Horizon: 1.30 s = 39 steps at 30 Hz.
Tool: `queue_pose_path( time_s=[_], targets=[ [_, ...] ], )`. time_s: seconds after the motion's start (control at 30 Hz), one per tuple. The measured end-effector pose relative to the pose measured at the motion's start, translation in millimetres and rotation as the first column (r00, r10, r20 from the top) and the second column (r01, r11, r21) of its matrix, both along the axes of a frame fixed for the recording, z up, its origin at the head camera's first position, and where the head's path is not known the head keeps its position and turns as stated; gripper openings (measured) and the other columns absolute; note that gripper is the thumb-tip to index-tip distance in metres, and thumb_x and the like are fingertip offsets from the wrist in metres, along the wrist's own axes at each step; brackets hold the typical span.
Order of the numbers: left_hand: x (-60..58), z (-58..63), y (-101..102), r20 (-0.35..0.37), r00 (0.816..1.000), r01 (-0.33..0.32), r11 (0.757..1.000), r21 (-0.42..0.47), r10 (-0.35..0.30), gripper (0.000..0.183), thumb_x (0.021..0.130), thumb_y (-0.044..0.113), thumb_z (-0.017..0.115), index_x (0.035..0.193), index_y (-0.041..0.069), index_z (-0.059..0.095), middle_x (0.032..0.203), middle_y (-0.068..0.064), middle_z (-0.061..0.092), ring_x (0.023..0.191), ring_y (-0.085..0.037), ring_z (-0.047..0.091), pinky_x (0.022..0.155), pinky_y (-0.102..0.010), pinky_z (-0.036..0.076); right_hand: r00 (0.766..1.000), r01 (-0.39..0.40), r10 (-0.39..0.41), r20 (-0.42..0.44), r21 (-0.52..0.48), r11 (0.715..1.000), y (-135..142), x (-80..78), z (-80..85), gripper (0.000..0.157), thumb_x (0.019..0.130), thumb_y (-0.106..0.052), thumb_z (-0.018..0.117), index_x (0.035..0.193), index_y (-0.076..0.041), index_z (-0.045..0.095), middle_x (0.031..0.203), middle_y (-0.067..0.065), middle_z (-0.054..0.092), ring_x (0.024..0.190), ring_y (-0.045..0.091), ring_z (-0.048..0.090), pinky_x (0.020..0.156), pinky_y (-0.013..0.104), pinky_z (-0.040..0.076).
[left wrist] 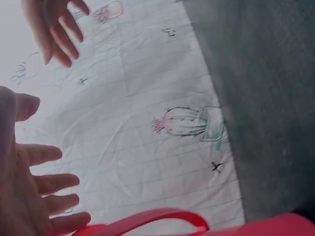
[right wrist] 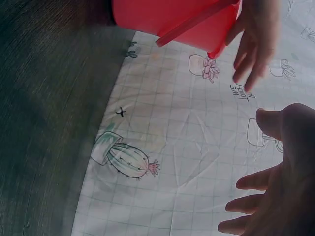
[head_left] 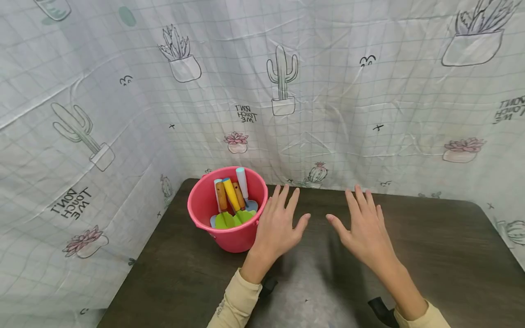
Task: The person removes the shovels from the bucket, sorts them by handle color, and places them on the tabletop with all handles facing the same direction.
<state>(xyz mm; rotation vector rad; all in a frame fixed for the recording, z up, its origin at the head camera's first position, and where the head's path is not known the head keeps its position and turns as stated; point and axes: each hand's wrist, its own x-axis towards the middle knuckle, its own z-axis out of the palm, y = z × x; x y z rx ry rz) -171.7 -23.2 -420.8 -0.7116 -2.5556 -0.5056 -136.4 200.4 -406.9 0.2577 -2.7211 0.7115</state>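
Note:
My left hand (head_left: 278,228) hovers over the table with its fingers spread, overlapping the right side of a pink bucket (head_left: 234,239) in the head view. Apart from it, to the right, my right hand (head_left: 365,232) is held up with straight fingers and nothing in its grasp. Inside the bucket stand several small garden tools, handles up: a yellow handle (head_left: 231,195), brown wooden handles (head_left: 222,197) and a white handle (head_left: 242,183), with green blades (head_left: 225,220) low in the bucket. The right wrist view shows the bucket's side and its handle (right wrist: 197,22).
A dark wooden table (head_left: 430,246) spreads under both hands. Behind it and along the left hangs a pale curtain (head_left: 336,114) printed with cacti and potted plants, meeting the table's back edge close behind the bucket.

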Motion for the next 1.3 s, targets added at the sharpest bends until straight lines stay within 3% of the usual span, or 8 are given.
queue_pose_path(
  time_s=[0.17,0.3,0.47,0.67,0.8,0.97,1.1,1.3],
  targets=[
    [1.1,11.4,-11,-0.053,0.998,0.048,0.995,0.086,-0.043,0.06,0.098,0.037,0.066,0.148,0.006,0.056,0.151,-0.02,0.052,0.144,-0.039,0.044,0.113,-0.049,0.04,1.0,-0.003,0.003,-0.009,-0.002,1.0,-3,-0.7,0.0,0.083,0.102,-0.046,0.063,0.157,0.007,0.032,0.162,0.036,0.023,0.15,0.056,0.015,0.111,0.079,0.014],
    [-0.6,19.2,-26,-0.11,0.994,0.03,0.989,0.148,-0.013,0.053,0.097,0.031,0.069,0.142,0.005,0.061,0.146,-0.019,0.056,0.138,-0.04,0.05,0.109,-0.054,0.044,1.0,-0.002,0.002,-0.009,-0.003,1.0,-5,-1.4,-0.4,0.082,0.102,-0.046,0.063,0.158,0.006,0.033,0.163,0.035,0.023,0.15,0.056,0.015,0.111,0.078,0.015],
    [-9.7,25.3,-54,-0.18,0.978,-0.056,0.967,0.248,0.103,0.047,0.093,0.023,0.074,0.134,0.001,0.065,0.14,-0.02,0.059,0.13,-0.039,0.055,0.103,-0.056,0.049,1.0,-0.001,0.001,-0.002,-0.005,1.0,-7,-1.7,-0.2,0.081,0.102,-0.046,0.063,0.158,0.005,0.032,0.163,0.034,0.023,0.151,0.055,0.015,0.111,0.077,0.015],
    [-16.3,25.8,-95,-0.144,0.943,-0.233,0.906,0.354,0.299,0.043,0.096,0.021,0.068,0.132,-0.002,0.064,0.136,-0.022,0.06,0.122,-0.04,0.056,0.098,-0.058,0.05,1.0,-0.009,0.009,0.0,-0.005,1.0,-9,-1.7,0.3,0.081,0.102,-0.046,0.062,0.158,0.006,0.032,0.163,0.034,0.022,0.15,0.056,0.015,0.111,0.078,0.015],
    [-16.1,23.6,-121,-0.068,0.904,-0.362,0.839,0.406,0.422,0.041,0.099,0.02,0.064,0.132,-0.004,0.063,0.137,-0.024,0.057,0.124,-0.043,0.052,0.1,-0.06,0.045,1.0,-0.011,0.011,-0.002,-0.007,1.0,-11,-1.5,1.3,0.081,0.102,-0.046,0.062,0.157,0.006,0.033,0.163,0.035,0.023,0.15,0.057,0.016,0.11,0.079,0.015],
    [-18.1,16.6,-148,0.099,0.856,-0.487,0.727,0.485,0.508,0.041,0.1,0.016,0.062,0.135,-0.005,0.059,0.137,-0.024,0.054,0.123,-0.043,0.051,0.099,-0.061,0.046,1.0,-0.012,0.012,0.002,-0.006,1.0,-14,-2.1,2.4,0.081,0.102,-0.046,0.063,0.156,0.007,0.034,0.163,0.035,0.022,0.149,0.058,0.016,0.11,0.079,0.016],
    [-20.3,6.1,-161,0.244,0.843,-0.523,0.627,0.577,0.479,0.042,0.1,0.011,0.059,0.139,-0.004,0.054,0.135,-0.025,0.054,0.12,-0.041,0.054,0.098,-0.059,0.049,1.0,-0.017,0.017,-0.007,-0.009,1.0,-15,-2.9,2.2,0.08,0.101,-0.045,0.063,0.155,0.007,0.036,0.163,0.035,0.023,0.149,0.058,0.017,0.109,0.079,0.016],
    [-24.1,-6.3,-170,0.36,0.855,-0.513,0.5,0.698,0.374,0.04,0.103,0.005,0.052,0.142,-0.005,0.05,0.138,-0.025,0.055,0.117,-0.043,0.058,0.097,-0.058,0.051,1.0,-0.021,0.021,0.002,-0.005,1.0,-17,-3.7,3.4,0.08,0.101,-0.045,0.064,0.156,0.006,0.036,0.159,0.036,0.029,0.148,0.058,0.019,0.108,0.08,0.02]
  ],
)
